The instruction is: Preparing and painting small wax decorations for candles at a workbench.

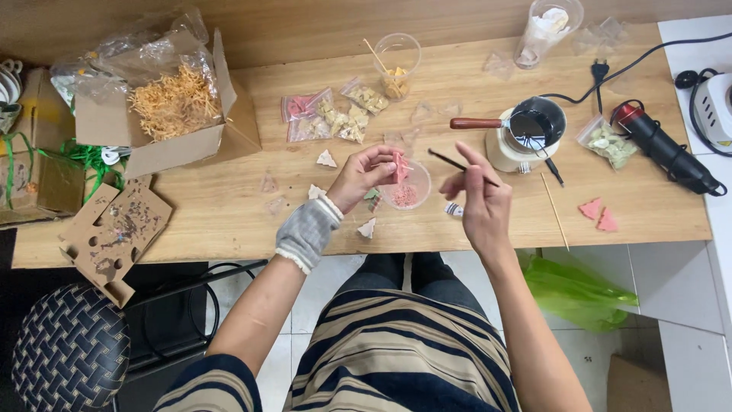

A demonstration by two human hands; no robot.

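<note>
Left hand: the left hand (364,174), with a grey wrist wrap (306,233) below it, has its fingers closed on a small pink piece (399,165), held just above a clear cup
Right hand: the right hand (479,194) pinches a thin dark stick (456,163) between thumb and fingers; the stick's free end points left toward the pink piece
Clear cup: the clear cup (406,191) stands on the counter (229,206) between the two hands, with pink material in its bottom
Near the hands: small pale triangles (326,159) lie scattered on the wood to the left of the cup
Further back: little plastic bags (328,114) of pink and pale bits, and a plastic cup with a wooden stick (396,61)
Right side: a small pot with a wooden handle (526,130), a long skewer (555,210), two pink triangles (598,214) and a black-and-red tool (663,145)
Left side: an open cardboard box (164,114) with straw-like shreds
</note>
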